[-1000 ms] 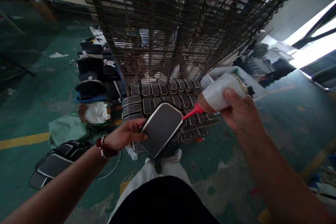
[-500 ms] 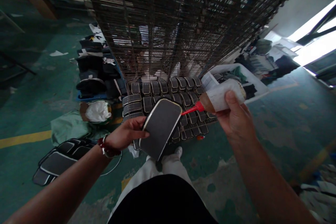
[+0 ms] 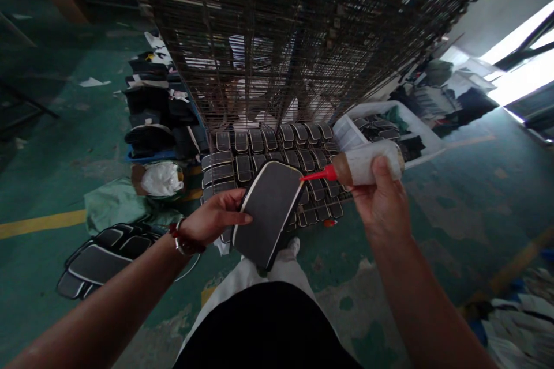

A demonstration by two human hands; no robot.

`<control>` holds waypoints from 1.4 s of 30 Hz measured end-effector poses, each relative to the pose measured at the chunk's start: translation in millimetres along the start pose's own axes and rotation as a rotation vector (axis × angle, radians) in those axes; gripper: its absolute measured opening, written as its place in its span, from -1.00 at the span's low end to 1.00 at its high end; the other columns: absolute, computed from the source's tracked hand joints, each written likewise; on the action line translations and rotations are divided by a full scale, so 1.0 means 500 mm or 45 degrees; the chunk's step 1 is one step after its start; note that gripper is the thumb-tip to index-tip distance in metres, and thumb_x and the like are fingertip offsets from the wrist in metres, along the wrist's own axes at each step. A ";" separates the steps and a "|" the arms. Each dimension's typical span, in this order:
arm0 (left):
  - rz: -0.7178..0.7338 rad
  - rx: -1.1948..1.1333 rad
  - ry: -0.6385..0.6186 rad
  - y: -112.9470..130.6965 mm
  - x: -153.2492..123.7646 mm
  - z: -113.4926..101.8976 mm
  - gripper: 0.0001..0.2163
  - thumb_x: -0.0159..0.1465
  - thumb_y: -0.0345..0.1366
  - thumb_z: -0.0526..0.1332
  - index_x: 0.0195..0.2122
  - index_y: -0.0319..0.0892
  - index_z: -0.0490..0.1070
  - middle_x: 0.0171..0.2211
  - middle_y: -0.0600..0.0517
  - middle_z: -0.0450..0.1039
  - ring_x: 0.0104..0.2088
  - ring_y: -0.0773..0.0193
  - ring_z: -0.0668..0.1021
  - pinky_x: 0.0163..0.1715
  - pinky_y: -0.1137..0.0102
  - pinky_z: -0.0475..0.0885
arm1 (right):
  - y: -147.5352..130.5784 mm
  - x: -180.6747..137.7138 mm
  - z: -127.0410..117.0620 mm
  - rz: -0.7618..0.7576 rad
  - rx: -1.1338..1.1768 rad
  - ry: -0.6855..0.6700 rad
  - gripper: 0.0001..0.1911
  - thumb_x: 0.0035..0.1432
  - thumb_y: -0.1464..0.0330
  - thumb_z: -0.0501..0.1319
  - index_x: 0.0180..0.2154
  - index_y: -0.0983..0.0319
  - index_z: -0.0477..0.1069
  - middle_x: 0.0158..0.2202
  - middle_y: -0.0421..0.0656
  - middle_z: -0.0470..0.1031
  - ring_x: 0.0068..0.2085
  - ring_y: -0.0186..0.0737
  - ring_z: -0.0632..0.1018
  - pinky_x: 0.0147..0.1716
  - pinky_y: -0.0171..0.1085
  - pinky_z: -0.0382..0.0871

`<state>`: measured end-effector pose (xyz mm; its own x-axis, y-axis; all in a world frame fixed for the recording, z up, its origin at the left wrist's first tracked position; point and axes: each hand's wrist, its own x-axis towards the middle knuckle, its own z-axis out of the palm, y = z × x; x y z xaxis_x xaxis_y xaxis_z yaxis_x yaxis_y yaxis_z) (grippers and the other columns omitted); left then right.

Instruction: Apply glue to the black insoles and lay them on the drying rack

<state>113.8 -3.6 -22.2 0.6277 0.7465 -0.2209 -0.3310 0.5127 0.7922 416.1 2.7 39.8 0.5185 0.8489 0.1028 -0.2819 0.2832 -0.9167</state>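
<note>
My left hand [image 3: 219, 216] grips a dark grey rounded panel [image 3: 270, 207] by its left edge, thumb on top. A pale line, like glue, runs along the panel's rim. In my right hand [image 3: 384, 196] is a squeeze bottle [image 3: 366, 164] wrapped in white, with a brown shoulder and a red nozzle [image 3: 318, 174]. The nozzle tip is at the panel's upper right corner. Beneath, several similar panels [image 3: 305, 159] with pale rims lie in rows on a wire rack shelf.
A tall wire rack [image 3: 268, 40] rises ahead. On its right stands a white crate [image 3: 350, 132] holding dark pieces. Stacked dark pieces [image 3: 149, 98], a green sack [image 3: 112, 204] and more dark panels [image 3: 101, 262] lie on the floor to the left.
The bottle and panel have shifted slightly in view. The nozzle tip stays at the panel's upper right corner, and both hands keep their hold.
</note>
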 end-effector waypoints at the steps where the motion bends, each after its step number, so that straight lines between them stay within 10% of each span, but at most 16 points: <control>1: -0.003 -0.004 0.007 0.001 0.001 0.002 -0.73 0.09 -0.48 0.49 -0.15 -0.23 0.66 -0.26 -0.07 0.72 -0.32 0.25 0.71 -0.25 0.43 0.61 | 0.002 -0.004 -0.001 0.009 0.002 0.003 -0.57 -0.01 0.09 0.57 -0.23 0.20 0.57 -0.33 -0.21 0.57 -0.39 -0.23 0.57 -0.59 -0.35 0.46; 20: -0.160 -0.253 0.212 -0.001 0.005 0.001 -0.68 0.00 -0.52 0.50 -0.19 -0.25 0.64 -0.29 -0.12 0.72 -0.37 0.16 0.72 -0.29 0.35 0.63 | 0.025 -0.081 -0.006 0.012 -0.061 -0.122 -0.68 0.07 0.12 0.54 -0.22 0.14 0.62 -0.28 -0.24 0.61 -0.24 -0.29 0.63 -0.07 -0.27 0.60; 42: -0.276 -0.365 0.374 -0.027 0.014 -0.014 -0.61 0.13 -0.55 0.32 0.02 -0.39 0.57 -0.34 -0.21 0.68 -0.40 0.06 0.71 -0.30 0.23 0.63 | 0.018 -0.149 -0.035 0.017 -0.124 -0.365 -0.47 -0.01 0.02 0.55 -0.04 0.09 0.56 -0.21 -0.13 0.63 -0.07 -0.01 0.66 0.07 0.02 0.54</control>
<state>117.7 -2.1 -38.4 0.4914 0.6766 -0.5484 -0.4218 0.7358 0.5297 389.1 -65.7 17.1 0.2621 0.9476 0.1824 -0.2013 0.2385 -0.9500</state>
